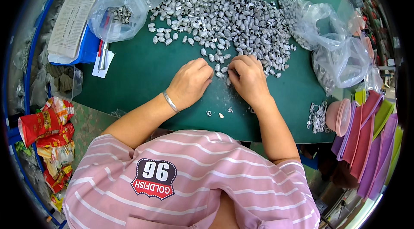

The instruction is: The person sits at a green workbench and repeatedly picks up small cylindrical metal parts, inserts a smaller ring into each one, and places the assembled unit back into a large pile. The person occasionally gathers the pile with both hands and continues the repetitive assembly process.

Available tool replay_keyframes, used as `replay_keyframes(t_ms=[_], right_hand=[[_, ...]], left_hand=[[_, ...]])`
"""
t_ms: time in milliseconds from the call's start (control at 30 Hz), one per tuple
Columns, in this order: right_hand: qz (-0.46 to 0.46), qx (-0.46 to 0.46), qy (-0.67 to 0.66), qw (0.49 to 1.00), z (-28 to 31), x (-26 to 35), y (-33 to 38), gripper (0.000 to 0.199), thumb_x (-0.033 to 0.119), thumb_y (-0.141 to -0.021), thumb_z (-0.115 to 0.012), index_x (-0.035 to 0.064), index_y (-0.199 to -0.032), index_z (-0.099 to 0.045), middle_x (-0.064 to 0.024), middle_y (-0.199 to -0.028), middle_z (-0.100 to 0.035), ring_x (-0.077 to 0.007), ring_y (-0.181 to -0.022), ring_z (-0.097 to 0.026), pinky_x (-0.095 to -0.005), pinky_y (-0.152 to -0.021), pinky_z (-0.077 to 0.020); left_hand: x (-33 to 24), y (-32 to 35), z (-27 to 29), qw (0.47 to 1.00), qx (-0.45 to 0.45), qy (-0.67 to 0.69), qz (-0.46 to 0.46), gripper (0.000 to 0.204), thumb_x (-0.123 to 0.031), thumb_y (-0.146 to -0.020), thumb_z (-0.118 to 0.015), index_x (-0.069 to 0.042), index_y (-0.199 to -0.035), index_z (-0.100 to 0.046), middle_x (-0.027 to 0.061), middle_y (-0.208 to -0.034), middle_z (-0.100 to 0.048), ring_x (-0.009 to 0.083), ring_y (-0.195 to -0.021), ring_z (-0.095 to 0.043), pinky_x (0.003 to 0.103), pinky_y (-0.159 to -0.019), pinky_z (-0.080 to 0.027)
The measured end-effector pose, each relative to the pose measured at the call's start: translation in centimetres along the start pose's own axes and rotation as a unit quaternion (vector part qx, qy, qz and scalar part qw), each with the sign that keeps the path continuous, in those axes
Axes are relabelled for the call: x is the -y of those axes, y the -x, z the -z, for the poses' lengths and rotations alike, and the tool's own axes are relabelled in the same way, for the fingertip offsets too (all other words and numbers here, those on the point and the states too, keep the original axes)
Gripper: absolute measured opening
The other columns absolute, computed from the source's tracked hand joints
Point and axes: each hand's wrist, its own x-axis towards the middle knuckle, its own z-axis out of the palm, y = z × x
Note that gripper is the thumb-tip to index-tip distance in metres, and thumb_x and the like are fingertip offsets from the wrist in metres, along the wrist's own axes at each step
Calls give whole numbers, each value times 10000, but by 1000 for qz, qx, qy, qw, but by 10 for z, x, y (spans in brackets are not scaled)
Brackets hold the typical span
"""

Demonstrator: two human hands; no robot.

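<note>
In the head view, the grey metal pieces (224,13) lie heaped on the green desk (142,82), with a loose trail of them running down from the heap to just between the two hands; the left hand (192,80) has its fingers curled in narrow beside this trail, and whether they hold a piece I cannot tell, while the right hand (250,78) is bent over the near edge of the heap, fingers drawn together by a few pieces, its grip likewise hidden. The rounded pieces look ready to roll, so a brush of the right wrist against the heap could send some sliding into the trail and mix the two. The small loose bits (221,115) lie near the front of the desk, where a dragging forearm or the striped shirt (185,160) might sweep them off. To the right, the clear bag (340,63) slumps beside the heap, and a knock from the elbow could tip the pink cups (338,117) at the desk's edge
</note>
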Motion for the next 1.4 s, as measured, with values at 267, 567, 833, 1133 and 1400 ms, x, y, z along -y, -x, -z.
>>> replay_keyframes(t_ms=[267, 567, 833, 1133, 1400], right_hand=[[-174, 7, -308, 935, 4, 19, 10, 361, -83, -714, -666, 48, -1010, -506, -46, -869, -575, -141, -836, -562, -261, -725, -443], [-166, -49, -612, 772, 6, 31, 32, 398, -69, -772, -650, 13, -1142, -527, -55, -971, -562, -136, -864, -555, -272, -782, -454], [-261, -31, -836, 481, 0, 37, 43, 158, 42, -874, -590, -5, -1024, -574, -131, -996, -628, -192, -883, -634, -316, -786, -545], [-272, -32, -862, 428, 14, 24, 51, 295, -70, -775, -521, 19, -1055, -542, -142, -929, -598, -197, -805, -583, -275, -630, -497], [-183, -11, -44, 982, 7, 29, 31, 163, 153, -743, -708, 55, -854, -640, -96, -744, -582, -271, -662, -581, -357, -594, -476]], left_hand=[[-6, 3, 8, 995, 27, 83, 44, 189, 51, -691, -689, -18, -838, -593, 97, -840, -551, 242, -786, -591, 314, -690, -492], [-26, 12, 2, 850, -46, 503, 153, 198, 33, -808, -641, 5, -995, -587, 102, -937, -618, 176, -820, -633, 262, -714, -525], [-30, 15, 7, 540, 30, 780, 316, 217, -35, -880, -584, 3, -1093, -576, 118, -934, -642, 185, -816, -648, 266, -717, -541], [-24, 4, 28, 505, -38, 797, 330, 195, -62, -832, -552, -26, -1023, -561, 48, -835, -569, 135, -693, -547, 238, -621, -472], [1, -11, 6, 995, 6, 42, 89, 138, -26, -748, -675, -20, -851, -583, 72, -772, -519, 207, -673, -546, 314, -604, -453]])
